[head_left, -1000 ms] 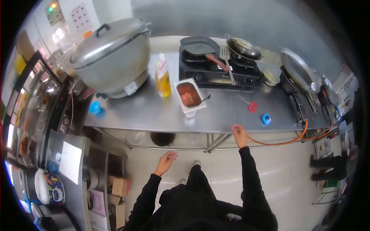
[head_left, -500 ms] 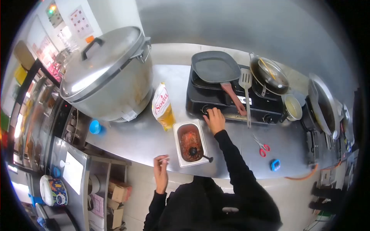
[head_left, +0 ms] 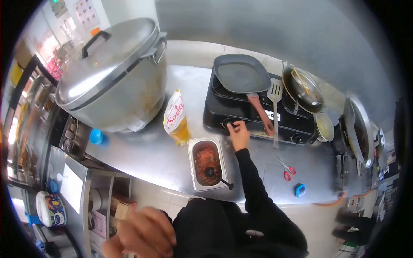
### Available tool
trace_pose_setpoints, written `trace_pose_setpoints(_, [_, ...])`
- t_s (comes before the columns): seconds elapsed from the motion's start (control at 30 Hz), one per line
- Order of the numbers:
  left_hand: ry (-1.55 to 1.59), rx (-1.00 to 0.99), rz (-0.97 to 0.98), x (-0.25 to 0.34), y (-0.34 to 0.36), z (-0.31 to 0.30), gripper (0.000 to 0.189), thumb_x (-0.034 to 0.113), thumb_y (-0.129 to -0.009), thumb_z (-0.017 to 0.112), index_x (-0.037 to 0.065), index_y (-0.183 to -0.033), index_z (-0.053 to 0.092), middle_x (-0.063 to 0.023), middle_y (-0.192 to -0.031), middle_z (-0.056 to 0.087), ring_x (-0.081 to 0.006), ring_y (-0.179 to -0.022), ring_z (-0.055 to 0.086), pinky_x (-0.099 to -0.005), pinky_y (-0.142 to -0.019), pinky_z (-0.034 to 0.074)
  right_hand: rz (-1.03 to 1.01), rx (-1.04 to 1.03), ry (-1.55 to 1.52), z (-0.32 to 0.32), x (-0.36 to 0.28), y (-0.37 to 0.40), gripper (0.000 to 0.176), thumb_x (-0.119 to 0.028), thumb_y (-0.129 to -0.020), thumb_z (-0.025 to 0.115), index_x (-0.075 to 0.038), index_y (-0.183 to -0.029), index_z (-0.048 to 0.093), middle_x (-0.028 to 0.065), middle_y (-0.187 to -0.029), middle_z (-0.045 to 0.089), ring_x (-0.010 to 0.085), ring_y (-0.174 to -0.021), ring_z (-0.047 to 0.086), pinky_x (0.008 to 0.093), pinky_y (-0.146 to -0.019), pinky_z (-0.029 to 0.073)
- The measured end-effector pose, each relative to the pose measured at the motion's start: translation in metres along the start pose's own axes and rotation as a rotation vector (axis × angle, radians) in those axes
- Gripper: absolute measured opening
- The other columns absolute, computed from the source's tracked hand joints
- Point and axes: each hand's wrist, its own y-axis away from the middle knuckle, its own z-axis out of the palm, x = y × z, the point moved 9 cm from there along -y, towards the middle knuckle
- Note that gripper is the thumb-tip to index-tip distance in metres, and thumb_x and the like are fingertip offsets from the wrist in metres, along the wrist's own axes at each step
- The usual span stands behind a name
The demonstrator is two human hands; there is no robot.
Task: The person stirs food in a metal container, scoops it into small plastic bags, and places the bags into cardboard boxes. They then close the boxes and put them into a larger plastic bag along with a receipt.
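My right hand (head_left: pixel 239 135) reaches to the front of the black two-burner stove (head_left: pixel 216 118), its fingers closed on the left knob (head_left: pixel 228 123). Raised close to the camera, my left hand (head_left: pixel 144 232) is blurred with its fingers curled in; what they hold, if anything, is hidden. A grey square grill pan (head_left: pixel 241 74) with a brown handle sits on the left burner. Beside it a slotted turner (head_left: pixel 275 92) lies across the stove. Left of my right arm stands a steel container (head_left: pixel 192 165) of reddish chopped food, a black ladle (head_left: pixel 220 178) resting in it.
A yellow-and-white pouch (head_left: pixel 176 118) stands behind the container, near a large lidded rice cooker (head_left: pixel 124 103). A small blue cup (head_left: pixel 96 136) is at left. Scissors (head_left: pixel 287 170) and a blue timer (head_left: pixel 300 190) lie at right. More pans (head_left: pixel 303 90) occupy the right burner.
My left hand has moved from beside the container down and left, closer to the camera. My right hand stays at the knob, its fingers bent differently. The view has shifted slightly.
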Motion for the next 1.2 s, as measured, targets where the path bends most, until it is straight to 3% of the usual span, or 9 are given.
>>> trace_pose_setpoints(0.07, [0.135, -0.253, -0.135, 0.0, -0.011, 0.017, 0.037, 0.034, -0.09, 0.057, 0.035, -0.127, 0.048, 0.0008, -0.077, 0.062, -0.0119, -0.06, 0.053, -0.0255, -0.06, 0.043, 0.394, -0.08, -0.429, -0.005, 0.045, 0.003, 0.027, -0.035, -0.085, 0.06, -0.009, -0.092, 0.055, 0.006, -0.063, 0.061, 0.0175, -0.056, 0.06, 0.031, -0.048, 0.043])
trace_pose_setpoints(0.17, [0.257, -0.214, 0.023, 0.011, -0.019, 0.022, 0.028, 0.033, -0.09, 0.057, 0.033, -0.118, 0.056, 0.0008, -0.071, 0.06, -0.0103, -0.057, 0.05, -0.0242, -0.057, 0.04, 0.834, -0.247, -1.113, -0.012, 0.092, 0.01, 0.052, -0.055, -0.089, 0.045, -0.007, -0.102, 0.057, 0.0067, -0.077, 0.065, 0.0135, -0.06, 0.06, 0.0236, -0.048, 0.044])
trace_pose_setpoints(0.27, [0.234, -0.208, 0.003, 0.011, -0.019, 0.022, 0.023, 0.033, -0.09, 0.057, 0.032, -0.113, 0.06, 0.0007, -0.069, 0.059, -0.0097, -0.055, 0.048, -0.0227, -0.056, 0.039, 0.787, -0.503, -1.358, -0.05, 0.047, -0.005, 0.058, -0.055, -0.09, 0.043, -0.004, -0.116, 0.054, 0.0073, -0.082, 0.065, 0.0128, -0.058, 0.057, 0.0216, -0.049, 0.044])
trace_pose_setpoints(0.47, [0.269, -0.158, 0.065, 0.022, -0.014, 0.013, 0.022, 0.032, -0.091, 0.056, 0.031, -0.112, 0.061, 0.0001, -0.067, 0.059, -0.0101, -0.05, 0.045, -0.0229, -0.053, 0.037, 0.823, -0.63, -1.073, -0.075, 0.02, -0.036, 0.045, -0.033, -0.091, 0.048, -0.003, -0.125, 0.049, 0.0067, -0.096, 0.063, 0.0107, -0.053, 0.051, 0.0188, -0.045, 0.041])
trace_pose_setpoints(0.6, [0.263, -0.154, 0.086, 0.033, -0.013, 0.008, 0.022, 0.032, -0.09, 0.057, 0.031, -0.111, 0.061, 0.0002, -0.065, 0.058, -0.0101, -0.051, 0.046, -0.0228, -0.053, 0.038, 1.004, -0.922, -1.483, -0.052, -0.003, -0.027, 0.027, -0.02, -0.09, 0.051, -0.004, -0.111, 0.051, -0.002, -0.068, 0.047, 0.0056, -0.042, 0.036, 0.0184, -0.033, 0.028])
trace_pose_setpoints(0.87, [0.19, -0.294, 0.128, 0.054, -0.004, -0.005, 0.033, 0.036, -0.089, 0.058, 0.034, -0.122, 0.054, -0.0013, -0.071, 0.061, -0.0093, -0.055, 0.051, -0.0224, -0.056, 0.041, 0.906, -0.833, -1.124, -0.069, -0.006, -0.002, 0.005, -0.012, -0.092, 0.052, -0.01, -0.094, 0.047, -0.0067, -0.056, 0.034, 0.0015, -0.037, 0.029, 0.0176, -0.029, 0.02])
trace_pose_setpoints(0.93, [0.201, -0.206, 0.067, 0.046, 0.02, -0.026, 0.016, 0.016, -0.083, 0.064, 0.011, -0.095, 0.055, -0.0034, -0.068, 0.06, -0.0151, -0.053, 0.057, -0.0277, -0.045, 0.041, 0.902, -0.845, -1.12, -0.077, -0.011, 0.012, 0.006, -0.01, -0.091, 0.052, -0.01, -0.095, 0.047, -0.007, -0.056, 0.034, 0.0011, -0.037, 0.029, 0.0176, -0.029, 0.02])
trace_pose_setpoints(0.97, [-0.006, -0.105, -0.087, 0.025, 0.032, -0.027, 0.015, 0.008, -0.075, 0.064, 0.009, -0.083, 0.052, -0.0039, -0.07, 0.059, -0.0165, -0.054, 0.056, -0.0275, -0.047, 0.041, 0.858, -0.829, -1.08, -0.083, -0.014, 0.017, 0.009, -0.009, -0.09, 0.053, -0.01, -0.095, 0.047, -0.0076, -0.057, 0.034, 0.0005, -0.038, 0.029, 0.0174, -0.029, 0.019])
trace_pose_setpoints(1.2, [-0.995, -0.505, -0.577, -0.151, 0.168, -0.008, 0.036, 0.015, -0.075, 0.068, 0.009, -0.11, 0.059, -0.0033, -0.103, 0.056, -0.0191, -0.085, 0.053, -0.031, -0.069, 0.044, 0.791, -0.703, -0.96, -0.121, -0.04, 0.057, 0.011, -0.009, -0.088, 0.055, -0.01, -0.097, 0.047, -0.0081, -0.057, 0.033, -0.0001, -0.038, 0.027, 0.0169, -0.029, 0.018])
